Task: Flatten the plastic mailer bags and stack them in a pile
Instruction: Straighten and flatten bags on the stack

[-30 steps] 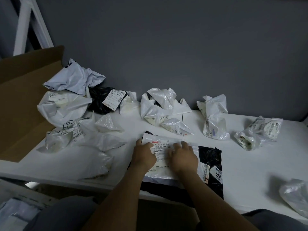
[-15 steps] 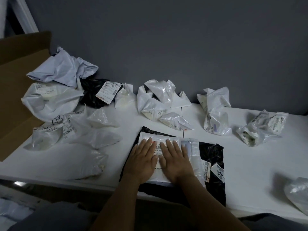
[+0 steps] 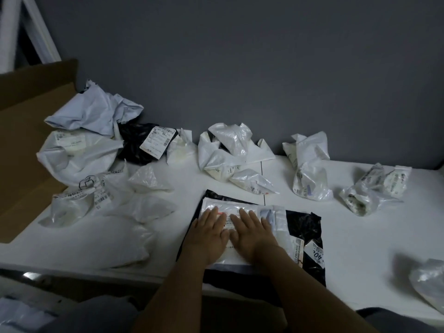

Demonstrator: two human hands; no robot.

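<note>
A flat white mailer bag (image 3: 276, 219) lies on top of a flat black mailer bag (image 3: 305, 227) at the front of the white table (image 3: 360, 236). My left hand (image 3: 209, 234) and my right hand (image 3: 252, 234) lie side by side on the white bag, palms down, fingers straight, pressing it. Several crumpled white mailer bags are scattered behind: a heap at the left (image 3: 79, 155), a cluster at the middle (image 3: 230, 152), one further right (image 3: 310, 164) and another at the far right (image 3: 370, 191). A crumpled black bag (image 3: 134, 145) with a label sits in the left heap.
An open brown cardboard box (image 3: 26, 131) stands at the table's left end. A grey wall (image 3: 240, 68) rises right behind the bags. One more crumpled white bag (image 3: 427, 282) lies at the front right corner. My dark-clothed lap shows below the table's front edge.
My hands went from curled at the white bag's upper part to flat, fingers spread, and are pressing across it. The camera view shifted slightly.
</note>
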